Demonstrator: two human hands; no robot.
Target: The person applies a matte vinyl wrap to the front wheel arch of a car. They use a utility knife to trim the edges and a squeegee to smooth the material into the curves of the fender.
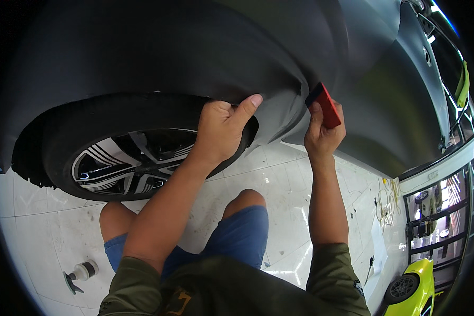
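Observation:
A matte dark grey vinyl film [285, 105] covers the car's side panel and lies in folds beside the wheel arch. My left hand [221, 127] is closed at the arch's edge, thumb on top and fingers curled under, gripping the film; its fingertips are hidden. To the right, a red squeegee [328, 111] with a dark edge strip is held in my right hand [322, 138], thumb against its lower corner. The strip meets the panel just right of the folds. Below my left hand is the tyre with its black-and-silver wheel [142, 164].
A white spray bottle [83, 270] lies on the tiled floor [284, 179] at lower left. Yellowish cords [387, 203] are heaped at the right, near glass doors [440, 210]. A yellow-green car [413, 288] stands at lower right. Something bright green [463, 84] hangs at the far right.

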